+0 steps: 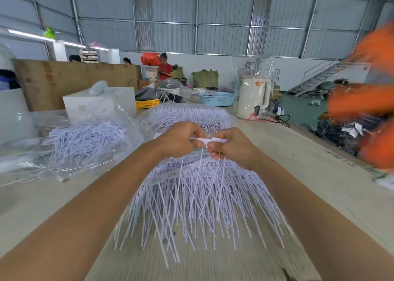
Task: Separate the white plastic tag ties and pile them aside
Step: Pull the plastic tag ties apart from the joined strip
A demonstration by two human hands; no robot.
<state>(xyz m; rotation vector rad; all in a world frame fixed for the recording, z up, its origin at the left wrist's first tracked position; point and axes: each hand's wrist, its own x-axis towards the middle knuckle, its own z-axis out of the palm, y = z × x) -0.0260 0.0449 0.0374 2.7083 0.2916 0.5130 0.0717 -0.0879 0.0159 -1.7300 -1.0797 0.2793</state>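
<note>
I see my left hand (pixel 181 140) and right hand (pixel 231 146) both pinching a flat white strip of ties (pixel 207 140), its thin smooth tails hanging over the spiky white heap (pixel 191 197) on the table (pixel 319 174).

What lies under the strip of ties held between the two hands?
Under the strip of ties pinched by the left hand and right hand lies a pile of loose ties on the table; the surface beneath it is hidden.

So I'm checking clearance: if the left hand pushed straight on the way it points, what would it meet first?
Probably the right hand, at the other end of the white plastic tag strip that both hands pinch. The left hand points right.
</note>
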